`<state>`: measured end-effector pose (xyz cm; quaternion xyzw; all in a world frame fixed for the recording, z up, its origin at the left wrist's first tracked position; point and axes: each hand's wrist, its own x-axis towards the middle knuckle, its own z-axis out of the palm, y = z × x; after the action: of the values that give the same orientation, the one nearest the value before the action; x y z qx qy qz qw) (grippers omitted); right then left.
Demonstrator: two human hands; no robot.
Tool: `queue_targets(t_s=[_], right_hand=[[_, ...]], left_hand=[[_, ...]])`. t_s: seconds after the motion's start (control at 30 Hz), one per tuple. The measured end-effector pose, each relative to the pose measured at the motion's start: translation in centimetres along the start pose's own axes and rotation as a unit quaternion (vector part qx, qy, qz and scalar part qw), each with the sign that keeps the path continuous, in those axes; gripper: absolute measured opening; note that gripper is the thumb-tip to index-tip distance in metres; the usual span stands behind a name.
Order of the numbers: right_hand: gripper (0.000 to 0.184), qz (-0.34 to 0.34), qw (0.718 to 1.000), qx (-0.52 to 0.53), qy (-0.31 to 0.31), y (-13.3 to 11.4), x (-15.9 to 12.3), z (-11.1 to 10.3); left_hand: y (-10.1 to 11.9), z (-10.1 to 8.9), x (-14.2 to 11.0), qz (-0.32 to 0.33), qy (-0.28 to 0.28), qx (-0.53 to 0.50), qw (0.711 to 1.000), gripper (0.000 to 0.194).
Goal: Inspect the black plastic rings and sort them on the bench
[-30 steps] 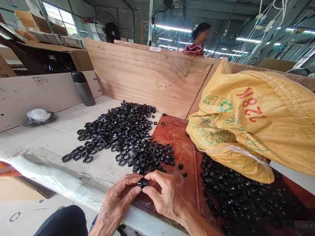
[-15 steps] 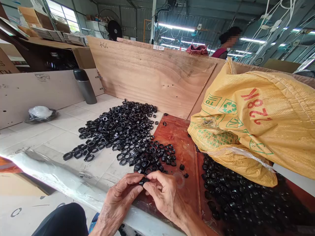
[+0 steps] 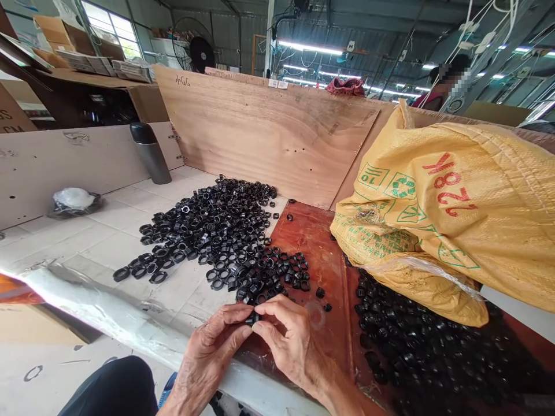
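Observation:
Between the fingertips of both hands sits a small black plastic ring [image 3: 252,318], partly covered by the fingers. My left hand [image 3: 212,341] pinches it from the left with thumb and fingers. From the right, my right hand [image 3: 286,332] grips the same ring with thumb and forefinger. Just beyond the hands spreads a heap of similar black rings [image 3: 217,225], with its near edge close to the fingertips. A couple of loose black pieces lie to the right of the heap on the red-brown board [image 3: 312,237].
A yellow woven sack [image 3: 455,202] leans at right above a dark pile of black parts [image 3: 411,341]. At left stand a dark flask [image 3: 151,156] and a white bundle in dark plastic [image 3: 73,199]. A wooden panel [image 3: 269,127] walls the back; a person [image 3: 437,89] is beyond it.
Both hands stay nearly in place around the ring, with slight shifts of the right fingers. The person behind the panel has moved to the right.

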<state>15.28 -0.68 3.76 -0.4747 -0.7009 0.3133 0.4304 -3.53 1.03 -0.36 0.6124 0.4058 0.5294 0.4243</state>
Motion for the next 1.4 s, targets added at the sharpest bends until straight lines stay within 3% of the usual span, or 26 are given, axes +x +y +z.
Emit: queue_targets(t_s=[0.27, 0.37, 0.5, 0.6, 0.83, 1.03, 1.1, 1.23, 1.4], right_hand=[[0.02, 0.038, 0.999, -0.019, -0.011, 0.6, -0.1, 0.5], [0.032, 0.025, 0.997, -0.078, -0.002, 0.6, 0.0, 0.5], [0.017, 0.009, 0.999, -0.046, 0.007, 0.5, -0.1, 0.4], [0.024, -0.03, 0.999, -0.027, -0.016, 0.2, -0.1, 0.0], [0.012, 0.029, 0.999, -0.013, -0.033, 0.0, 0.0, -0.3], [0.011, 0.103, 0.99, 0.088, -0.043, 0.0, 0.0, 0.2], [0.008, 0.083, 0.993, 0.075, -0.025, 0.1, 0.0, 0.2], [0.013, -0.022, 0.999, 0.029, 0.015, 0.3, 0.1, 0.1], [0.016, 0.017, 1.0, 0.016, -0.01, 0.2, -0.1, 0.2]], left_hand=[[0.1, -0.1, -0.1, -0.003, -0.007, 0.018, 1.0, 0.019], [0.7, 0.1, -0.1, -0.034, 0.001, -0.004, 0.999, 0.019], [1.7, 0.4, 0.0, -0.079, 0.014, -0.036, 0.996, 0.024], [1.8, 0.2, 0.1, -0.099, 0.021, -0.034, 0.994, 0.025], [0.4, -0.2, -0.1, -0.011, -0.017, -0.002, 1.0, 0.016], [0.6, -0.1, 0.0, -0.014, -0.003, 0.024, 1.0, 0.017], [0.7, 0.0, 0.1, -0.009, -0.001, 0.023, 1.0, 0.017], [0.7, 0.2, 0.3, -0.008, 0.002, -0.007, 1.0, 0.014], [0.8, 0.1, 0.2, 0.021, 0.0, 0.012, 1.0, 0.015]])
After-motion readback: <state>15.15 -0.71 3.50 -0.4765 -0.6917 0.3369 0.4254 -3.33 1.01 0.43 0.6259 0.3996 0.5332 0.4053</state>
